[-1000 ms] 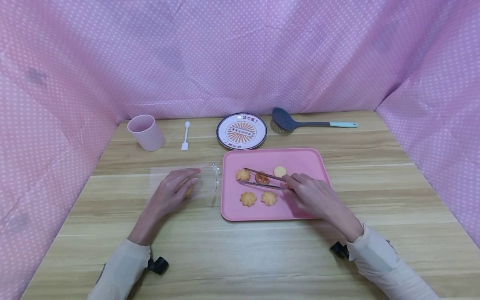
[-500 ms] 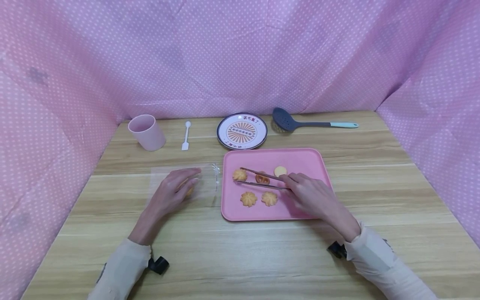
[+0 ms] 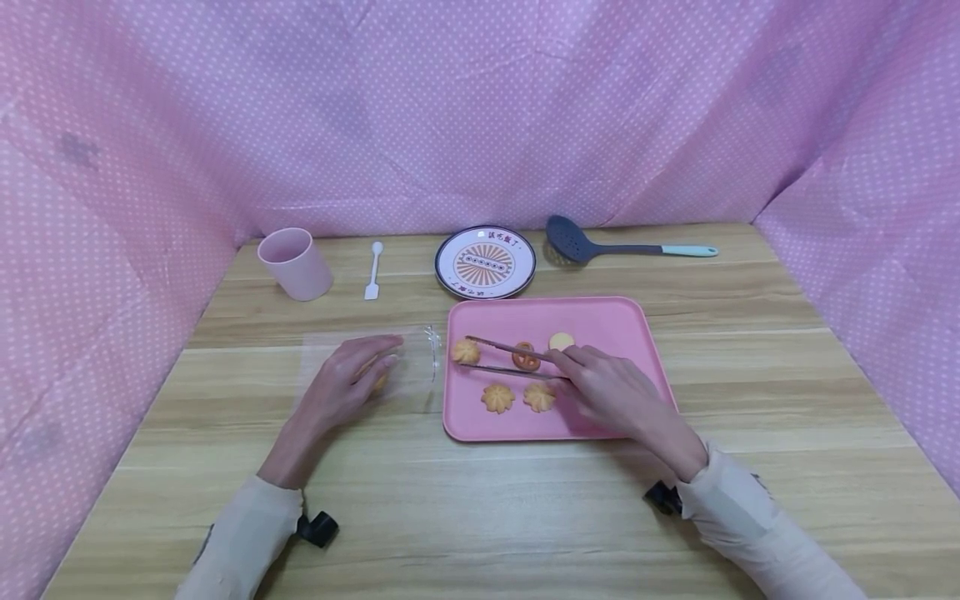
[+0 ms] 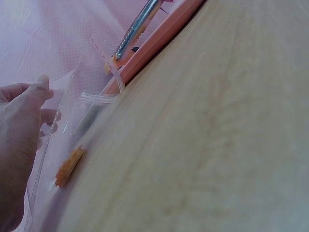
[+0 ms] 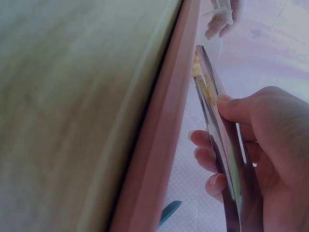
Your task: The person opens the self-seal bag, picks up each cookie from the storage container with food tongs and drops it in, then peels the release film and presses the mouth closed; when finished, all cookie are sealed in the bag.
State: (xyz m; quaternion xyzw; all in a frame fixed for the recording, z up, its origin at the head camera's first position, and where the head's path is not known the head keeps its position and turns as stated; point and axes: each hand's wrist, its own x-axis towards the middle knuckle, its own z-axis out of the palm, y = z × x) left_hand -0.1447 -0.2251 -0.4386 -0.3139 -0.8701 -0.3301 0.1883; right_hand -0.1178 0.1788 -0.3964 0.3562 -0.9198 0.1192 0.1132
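Note:
My right hand (image 3: 618, 392) grips metal tongs (image 3: 506, 370), whose tips stand around a flower-shaped cookie (image 3: 466, 352) at the left side of the pink tray (image 3: 600, 321). Under the tongs lies a pretzel-shaped cookie (image 3: 526, 357). A round pale cookie (image 3: 561, 342) is behind my right fingers, and two more flower-shaped cookies (image 3: 497, 398) lie at the tray's front. Left of the tray, my left hand (image 3: 348, 379) pinches the upper layer of a clear plastic bag (image 3: 412, 358). The left wrist view shows that layer raised, with a cookie (image 4: 70, 166) inside the bag.
Behind the tray is a patterned plate (image 3: 485, 262), with a slotted skimmer (image 3: 573, 242) to its right. A small white spatula (image 3: 372, 271) and a pink cup (image 3: 296, 265) stand at the back left. Pink dotted cloth (image 3: 480, 125) surrounds the wooden table (image 3: 480, 517).
My right hand and the tongs have moved left, and the flower-shaped cookie between the tips has shifted from beside the pretzel-shaped one to near the tray's left rim. My left hand has stayed put.

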